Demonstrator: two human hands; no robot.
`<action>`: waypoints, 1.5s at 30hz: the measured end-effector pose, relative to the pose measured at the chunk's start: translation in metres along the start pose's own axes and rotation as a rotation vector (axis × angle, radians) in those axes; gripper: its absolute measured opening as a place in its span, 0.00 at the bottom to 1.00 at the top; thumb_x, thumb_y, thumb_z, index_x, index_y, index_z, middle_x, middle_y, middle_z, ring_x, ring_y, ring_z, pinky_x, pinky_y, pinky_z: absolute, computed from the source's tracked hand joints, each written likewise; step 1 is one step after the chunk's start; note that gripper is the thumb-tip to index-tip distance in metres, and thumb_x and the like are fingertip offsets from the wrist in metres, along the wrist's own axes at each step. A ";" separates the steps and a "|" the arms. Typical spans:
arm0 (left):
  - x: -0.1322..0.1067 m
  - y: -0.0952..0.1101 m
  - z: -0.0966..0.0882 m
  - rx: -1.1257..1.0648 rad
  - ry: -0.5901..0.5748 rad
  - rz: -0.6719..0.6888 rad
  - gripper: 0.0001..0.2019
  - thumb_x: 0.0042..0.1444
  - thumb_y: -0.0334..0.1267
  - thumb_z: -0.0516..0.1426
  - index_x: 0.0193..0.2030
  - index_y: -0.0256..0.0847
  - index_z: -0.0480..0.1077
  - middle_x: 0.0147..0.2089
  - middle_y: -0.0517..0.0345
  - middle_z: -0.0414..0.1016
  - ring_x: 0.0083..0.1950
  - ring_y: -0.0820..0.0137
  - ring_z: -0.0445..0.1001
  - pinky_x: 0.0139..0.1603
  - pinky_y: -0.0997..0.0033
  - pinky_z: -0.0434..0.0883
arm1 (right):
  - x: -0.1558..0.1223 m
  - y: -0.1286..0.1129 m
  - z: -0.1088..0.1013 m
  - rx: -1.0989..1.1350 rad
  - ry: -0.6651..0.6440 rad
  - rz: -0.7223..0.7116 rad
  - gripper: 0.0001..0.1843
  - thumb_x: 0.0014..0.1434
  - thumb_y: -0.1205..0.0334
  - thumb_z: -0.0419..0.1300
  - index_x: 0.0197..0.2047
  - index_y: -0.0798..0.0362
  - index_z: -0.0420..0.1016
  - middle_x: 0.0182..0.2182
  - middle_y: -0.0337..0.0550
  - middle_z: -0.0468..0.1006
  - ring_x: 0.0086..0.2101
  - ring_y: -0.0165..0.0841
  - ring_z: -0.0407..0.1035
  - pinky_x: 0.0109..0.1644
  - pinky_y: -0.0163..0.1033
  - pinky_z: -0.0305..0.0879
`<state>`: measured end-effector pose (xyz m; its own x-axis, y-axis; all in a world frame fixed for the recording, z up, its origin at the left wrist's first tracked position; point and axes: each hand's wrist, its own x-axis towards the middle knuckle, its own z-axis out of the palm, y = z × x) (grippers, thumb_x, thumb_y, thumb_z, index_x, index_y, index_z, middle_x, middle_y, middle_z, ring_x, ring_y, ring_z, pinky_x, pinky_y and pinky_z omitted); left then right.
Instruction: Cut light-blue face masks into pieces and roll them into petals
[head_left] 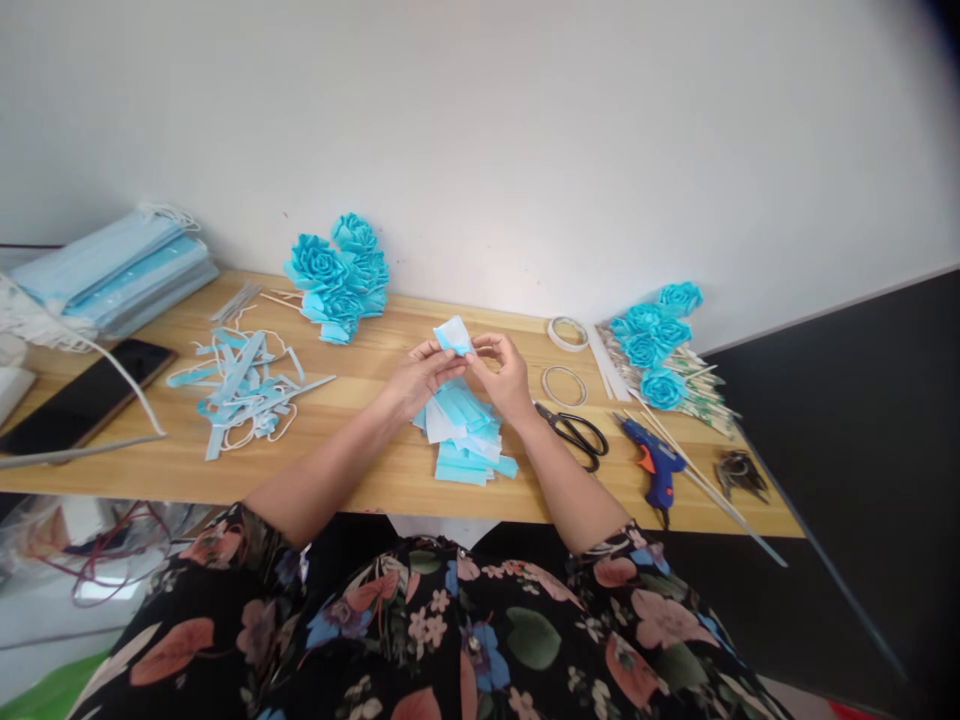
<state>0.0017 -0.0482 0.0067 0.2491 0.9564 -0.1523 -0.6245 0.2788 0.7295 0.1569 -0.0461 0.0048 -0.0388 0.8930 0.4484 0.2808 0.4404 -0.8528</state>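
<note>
Both my hands are raised over the middle of the wooden table (352, 470) and pinch one small blue-and-white piece of mask fabric (454, 336) between them. My left hand (421, 376) grips its left edge with thumb and fingers closed. My right hand (504, 375) pinches its right edge the same way. Directly below my hands lies a pile of cut blue fabric pieces (466, 440).
Blue fabric roses (339, 276) stand at the wall; more roses on sticks (660, 350) lie at the right. Black scissors (576, 434), a blue glue gun (655, 466) and two tape rolls (565, 384) lie right of the pile. Mask scraps (241, 390), a phone (82, 400) and stacked masks (112, 270) lie left.
</note>
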 end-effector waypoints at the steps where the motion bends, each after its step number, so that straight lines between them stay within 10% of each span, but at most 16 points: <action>1: 0.000 0.000 0.000 0.003 0.003 0.003 0.08 0.49 0.30 0.66 0.33 0.36 0.70 0.34 0.58 0.79 0.38 0.73 0.79 0.49 0.69 0.73 | 0.000 0.000 0.000 -0.012 -0.005 -0.003 0.11 0.56 0.55 0.63 0.42 0.48 0.71 0.41 0.42 0.78 0.43 0.35 0.73 0.51 0.44 0.70; 23: -0.002 0.008 -0.003 0.263 0.045 -0.043 0.13 0.51 0.43 0.64 0.32 0.31 0.76 0.33 0.46 0.80 0.33 0.67 0.79 0.42 0.66 0.74 | 0.002 0.003 -0.004 -0.165 -0.029 -0.191 0.04 0.58 0.62 0.62 0.37 0.48 0.78 0.38 0.41 0.81 0.41 0.35 0.73 0.48 0.43 0.69; 45: -0.002 0.005 -0.007 0.351 0.012 0.013 0.18 0.44 0.49 0.67 0.33 0.34 0.76 0.37 0.47 0.80 0.34 0.69 0.76 0.39 0.68 0.71 | 0.004 0.001 -0.005 0.001 0.020 0.034 0.08 0.55 0.55 0.63 0.34 0.50 0.74 0.35 0.40 0.79 0.38 0.33 0.73 0.46 0.41 0.69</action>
<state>-0.0067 -0.0486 0.0061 0.2332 0.9612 -0.1476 -0.3345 0.2218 0.9159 0.1614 -0.0426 0.0070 -0.0098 0.9054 0.4244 0.2802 0.4099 -0.8680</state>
